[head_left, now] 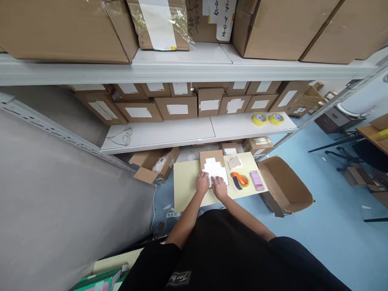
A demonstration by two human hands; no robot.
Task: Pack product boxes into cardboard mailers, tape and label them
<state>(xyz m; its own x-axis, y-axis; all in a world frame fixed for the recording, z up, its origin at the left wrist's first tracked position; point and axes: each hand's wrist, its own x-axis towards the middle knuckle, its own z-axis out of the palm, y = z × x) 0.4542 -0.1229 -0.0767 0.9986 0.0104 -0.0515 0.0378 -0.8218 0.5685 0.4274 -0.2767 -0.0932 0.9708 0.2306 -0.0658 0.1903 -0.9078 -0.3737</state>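
Observation:
A flat cardboard box (pixel 212 156) with white labels (pixel 213 163) lies on a pale yellow work board (pixel 185 178). My left hand (pixel 202 183) rests at the left edge of the labelled face, fingers slightly bent and pointing away from me. Lower right on the same face lies my right hand (pixel 219 188), its fingers against the white paper and its thumb toward the left hand. Neither hand visibly encloses anything. Right of the box is an orange tape dispenser (pixel 239 178) with a roll of yellow tape (pixel 244 181). Small print is unreadable.
A stack of white slips (pixel 235 163) and a pixelated pink item (pixel 257 180) share the board. An open carton (pixel 286 182) stands to the right, another carton (pixel 157 163) to the left. Shelves (pixel 176 131) ahead carry labelled boxes and two tape rolls (pixel 268 119).

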